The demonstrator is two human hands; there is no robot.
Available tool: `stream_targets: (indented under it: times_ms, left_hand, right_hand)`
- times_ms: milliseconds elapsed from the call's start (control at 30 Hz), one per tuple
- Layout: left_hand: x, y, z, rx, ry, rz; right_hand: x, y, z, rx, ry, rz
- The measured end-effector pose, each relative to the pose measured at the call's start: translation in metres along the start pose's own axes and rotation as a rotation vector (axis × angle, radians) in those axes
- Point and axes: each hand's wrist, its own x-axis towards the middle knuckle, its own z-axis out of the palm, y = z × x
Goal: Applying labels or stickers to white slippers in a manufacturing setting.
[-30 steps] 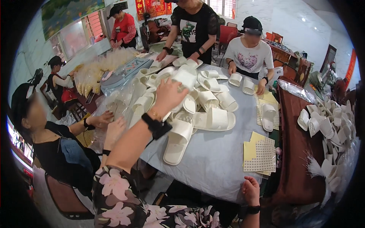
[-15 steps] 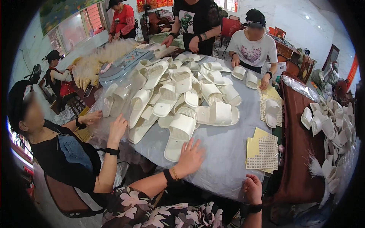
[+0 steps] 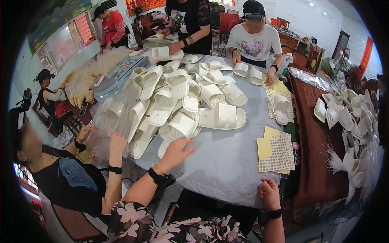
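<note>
Reaching left hand [image 3: 177, 150], fingers spread, empty, hovered at near edge of white slipper pile [image 3: 178, 105] on grey-covered counter [image 3: 227, 162]. Nearest slipper [image 3: 178, 128] looked light, soft foam (probably bendy); best taken across strap. Right hand [image 3: 269, 193] curled at counter edge, seemingly empty.

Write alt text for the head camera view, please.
A person's left hand reaches toward a pile of white slippers on a grey-covered table, while the right hand rests at its near edge. Other people sit around it; yellow sheets lie to the right.
</note>
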Motion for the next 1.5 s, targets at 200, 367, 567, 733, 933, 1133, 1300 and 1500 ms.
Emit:
stream_targets:
  times_ms: [200, 367, 567, 733, 933, 1133, 1300, 1500]
  left_hand:
    - [0.033, 0.015, -0.121, -1.911, 0.410, 0.522]
    - [0.054, 0.016, -0.183, -2.083, 0.690, 0.444]
    - [0.045, 0.035, -0.145, -1.942, 0.297, 0.544]
    - [0.037, 0.052, -0.045, -1.812, -0.239, 0.315]
    - [-0.018, 0.061, 0.067, -0.555, -0.046, 0.028]
    - [-0.053, 0.059, 0.108, 0.034, 0.062, 0.360]
    - [-0.063, 0.055, 0.126, 0.187, 0.145, 0.448]
    - [-0.062, 0.054, 0.131, 0.215, 0.150, 0.445]
  right_hand:
    - [0.004, 0.003, -0.006, 0.112, -0.022, 0.004]
    - [0.002, -0.002, 0.000, 0.109, 0.024, 0.059]
    - [0.000, -0.011, 0.001, 0.113, 0.005, 0.099]
    - [-0.011, -0.042, -0.006, 0.116, -0.088, -0.022]
    - [-0.009, -0.127, -0.040, -0.215, 0.052, -0.239]
    - [0.033, -0.213, -0.078, -0.224, 0.174, -0.210]
    - [0.087, -0.227, -0.074, -0.425, 0.151, -0.217]
    - [0.164, -0.217, -0.067, -0.829, 0.177, -0.187]
